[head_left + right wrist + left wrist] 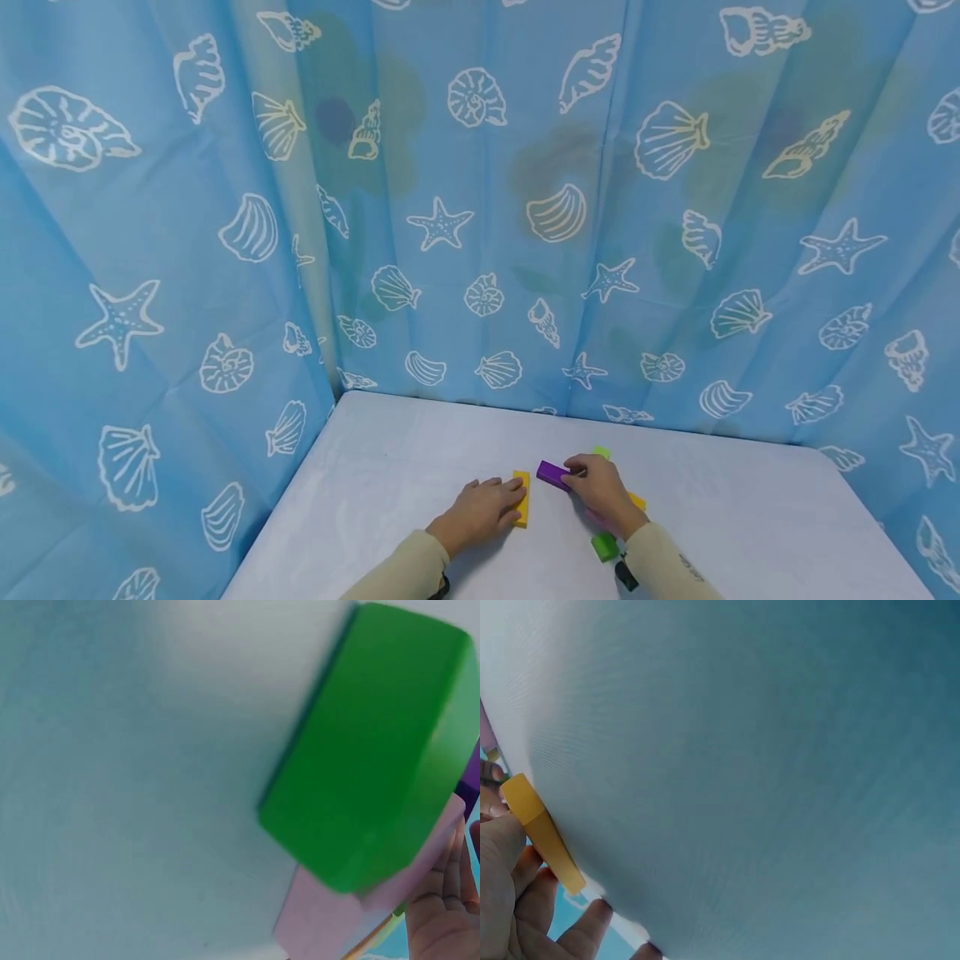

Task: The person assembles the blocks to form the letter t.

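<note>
Seashell curtain; left hand gripping yellow block, right hand pinching purple block. Light, stiff imo; grab 4 o'clock end.

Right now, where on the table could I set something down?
The table looks bare left of the left hand, right of the right sleeve, and along the back curtain. It's crowded around the right hand: purple block, green block, lime piece.
</note>
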The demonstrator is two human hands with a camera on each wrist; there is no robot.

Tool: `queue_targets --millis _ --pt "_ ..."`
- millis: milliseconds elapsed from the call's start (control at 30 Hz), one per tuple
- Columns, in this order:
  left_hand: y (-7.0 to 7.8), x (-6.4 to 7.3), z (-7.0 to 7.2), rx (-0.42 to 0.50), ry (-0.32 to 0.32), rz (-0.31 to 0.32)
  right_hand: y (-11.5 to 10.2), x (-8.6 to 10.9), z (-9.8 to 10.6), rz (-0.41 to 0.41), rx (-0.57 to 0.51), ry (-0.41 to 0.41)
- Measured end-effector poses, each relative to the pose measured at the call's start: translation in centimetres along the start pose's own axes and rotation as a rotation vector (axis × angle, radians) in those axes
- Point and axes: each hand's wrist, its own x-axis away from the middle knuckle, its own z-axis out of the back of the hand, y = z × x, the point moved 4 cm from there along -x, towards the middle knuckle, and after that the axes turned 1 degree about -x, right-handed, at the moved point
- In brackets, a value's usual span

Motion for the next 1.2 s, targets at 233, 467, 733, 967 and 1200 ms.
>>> queue_targets --millis 233,467,733,967,1200 --pt "0.0 0.0 0.3 0.027 -0.013 0.014 -0.3 -0.3 -0.8 -0.025 -0.068 -0.013" --pt "-0.1 -0.4 0.2 0.011 -0.011 0.015 -0.9 -1.2 -1.1 -0.072 -0.096 -0.012" --pt "-0.1 -0.2 0.1 0.028 -0.021 0.011 -1.7 -1.7 -1.3 -0.092 -0.119 -0.011" --pt "-0.1 -0.2 0.1 0.032 -0.025 0.009 -2.2 -2.3 -1.7 -0.088 -0.107 -0.017" --pt "-0.1 -0.1 0.2 0.032 -0.028 0.008 -2.6 -2.8 -2.2 -0.079 -0.081 -0.012"
